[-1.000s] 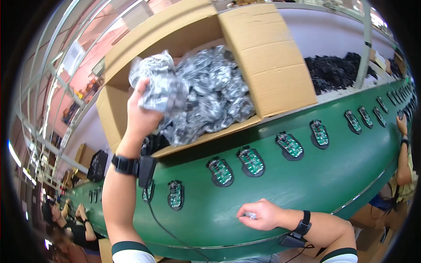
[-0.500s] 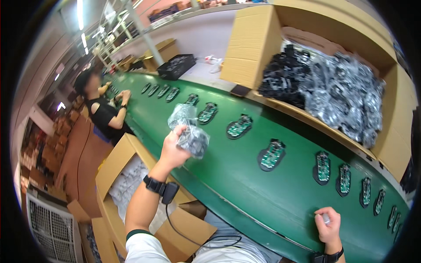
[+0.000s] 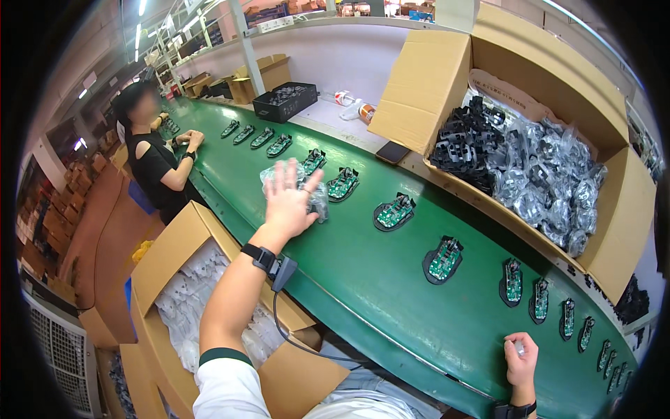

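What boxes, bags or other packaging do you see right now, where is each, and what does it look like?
Crinkled clear plastic bag: on the green belt, behind the open left hand.
Large brown cardboard box: beyond the belt, right, open, filled with clear-bagged black parts.
Open brown cardboard box: near side, left, holding white bags.
Black plastic crate: far bench, rectangular.
Right hand: closed on something small.

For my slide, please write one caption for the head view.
Left hand spread over a plastic bag on the green belt; right hand closed at its edge.
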The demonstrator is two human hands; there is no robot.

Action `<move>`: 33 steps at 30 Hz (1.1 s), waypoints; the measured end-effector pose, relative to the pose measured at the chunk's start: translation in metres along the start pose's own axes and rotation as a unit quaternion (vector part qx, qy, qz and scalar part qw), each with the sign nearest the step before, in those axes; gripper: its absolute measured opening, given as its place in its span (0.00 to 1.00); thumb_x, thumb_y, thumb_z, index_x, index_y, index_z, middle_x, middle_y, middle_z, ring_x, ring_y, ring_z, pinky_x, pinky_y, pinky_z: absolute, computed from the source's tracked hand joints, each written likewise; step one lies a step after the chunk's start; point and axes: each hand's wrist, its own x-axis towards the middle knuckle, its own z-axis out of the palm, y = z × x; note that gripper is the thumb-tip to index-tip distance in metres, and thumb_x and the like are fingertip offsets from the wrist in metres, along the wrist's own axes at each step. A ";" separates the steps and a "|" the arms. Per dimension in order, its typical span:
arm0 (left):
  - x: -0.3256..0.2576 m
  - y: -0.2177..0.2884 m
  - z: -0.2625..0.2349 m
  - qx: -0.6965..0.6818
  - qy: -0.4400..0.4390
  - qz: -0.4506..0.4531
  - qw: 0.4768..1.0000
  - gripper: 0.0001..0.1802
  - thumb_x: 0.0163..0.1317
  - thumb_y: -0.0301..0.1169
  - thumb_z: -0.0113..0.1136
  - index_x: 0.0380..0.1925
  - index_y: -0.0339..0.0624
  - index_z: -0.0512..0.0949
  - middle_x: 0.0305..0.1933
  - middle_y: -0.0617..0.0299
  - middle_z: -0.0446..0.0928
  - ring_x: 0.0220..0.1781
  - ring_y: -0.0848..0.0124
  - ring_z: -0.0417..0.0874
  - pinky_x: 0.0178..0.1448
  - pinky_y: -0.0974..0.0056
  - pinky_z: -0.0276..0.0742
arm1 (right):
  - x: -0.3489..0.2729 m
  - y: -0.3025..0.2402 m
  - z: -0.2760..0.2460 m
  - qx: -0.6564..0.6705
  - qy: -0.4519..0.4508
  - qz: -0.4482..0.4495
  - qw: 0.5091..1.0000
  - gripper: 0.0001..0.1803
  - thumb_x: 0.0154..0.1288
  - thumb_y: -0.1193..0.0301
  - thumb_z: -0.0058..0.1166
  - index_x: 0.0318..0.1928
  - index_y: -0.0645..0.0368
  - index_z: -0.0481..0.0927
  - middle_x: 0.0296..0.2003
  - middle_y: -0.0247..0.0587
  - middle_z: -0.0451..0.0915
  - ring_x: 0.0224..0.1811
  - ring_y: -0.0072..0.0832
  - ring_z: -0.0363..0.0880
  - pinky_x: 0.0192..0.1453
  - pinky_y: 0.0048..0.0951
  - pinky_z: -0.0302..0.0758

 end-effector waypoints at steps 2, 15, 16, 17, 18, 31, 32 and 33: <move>-0.001 0.000 0.015 -0.028 0.059 0.126 0.990 0.38 0.55 0.40 0.72 0.68 0.67 0.72 0.76 0.52 0.62 0.79 0.46 0.60 0.79 0.34 0.50 | 0.004 -0.009 0.007 -0.060 -0.007 -0.007 0.998 0.03 0.67 0.76 0.59 0.37 0.63 0.80 0.23 0.22 0.73 0.24 0.10 0.66 0.27 0.18 0.61; -0.002 0.094 -0.019 -0.792 0.065 0.019 0.606 0.08 0.74 0.30 0.60 0.34 0.40 0.78 0.31 0.72 0.78 0.32 0.85 0.72 0.37 0.76 0.68 | 0.134 -0.146 0.174 -0.115 -0.045 -0.416 0.901 0.31 0.63 0.63 0.69 0.62 0.63 0.73 0.49 0.51 0.80 0.35 0.36 0.84 0.40 0.34 0.81; -0.007 0.103 -0.021 -0.818 0.067 0.025 0.571 0.07 0.74 0.30 0.61 0.35 0.41 0.77 0.31 0.72 0.78 0.32 0.85 0.72 0.38 0.75 0.68 | 0.151 -0.146 0.189 -0.085 -0.008 -0.401 0.912 0.34 0.64 0.62 0.69 0.65 0.63 0.71 0.52 0.52 0.78 0.34 0.33 0.83 0.37 0.32 0.80; -0.011 0.107 -0.018 -0.822 0.066 0.031 0.564 0.07 0.74 0.30 0.60 0.37 0.40 0.77 0.33 0.71 0.78 0.34 0.84 0.73 0.39 0.75 0.69 | 0.162 -0.152 0.204 0.061 -0.072 -0.255 0.962 0.32 0.65 0.62 0.69 0.64 0.63 0.72 0.47 0.47 0.79 0.31 0.27 0.80 0.34 0.28 0.78; -0.017 0.102 -0.015 -0.824 0.071 0.032 0.562 0.06 0.74 0.30 0.59 0.38 0.40 0.77 0.34 0.71 0.78 0.35 0.84 0.74 0.41 0.75 0.71 | 0.171 -0.161 0.219 0.207 -0.142 -0.101 0.963 0.30 0.66 0.62 0.69 0.62 0.63 0.73 0.43 0.43 0.81 0.29 0.21 0.78 0.30 0.25 0.75; -0.013 0.073 -0.001 -0.678 0.211 0.063 0.701 0.28 0.71 0.31 0.60 0.68 0.33 0.68 0.55 0.55 0.82 0.54 0.71 0.82 0.61 0.65 0.76 | 0.202 -0.181 0.255 -0.042 -0.119 -0.292 0.948 0.11 0.60 0.65 0.67 0.39 0.57 0.86 0.34 0.50 0.85 0.33 0.44 0.84 0.41 0.40 0.79; -0.017 0.075 -0.002 -0.691 0.149 0.075 0.703 0.28 0.71 0.30 0.60 0.68 0.32 0.68 0.57 0.55 0.81 0.55 0.71 0.81 0.62 0.64 0.76 | 0.199 -0.180 0.254 -0.053 -0.127 -0.319 0.938 0.10 0.61 0.65 0.66 0.39 0.57 0.86 0.34 0.50 0.85 0.34 0.45 0.84 0.41 0.40 0.80; -0.020 0.080 -0.008 -0.702 0.087 0.087 0.701 0.27 0.72 0.30 0.60 0.68 0.32 0.68 0.58 0.56 0.80 0.57 0.72 0.80 0.63 0.64 0.75 | 0.198 -0.179 0.255 -0.066 -0.134 -0.345 0.927 0.10 0.61 0.65 0.66 0.38 0.57 0.86 0.34 0.51 0.85 0.35 0.46 0.84 0.42 0.41 0.80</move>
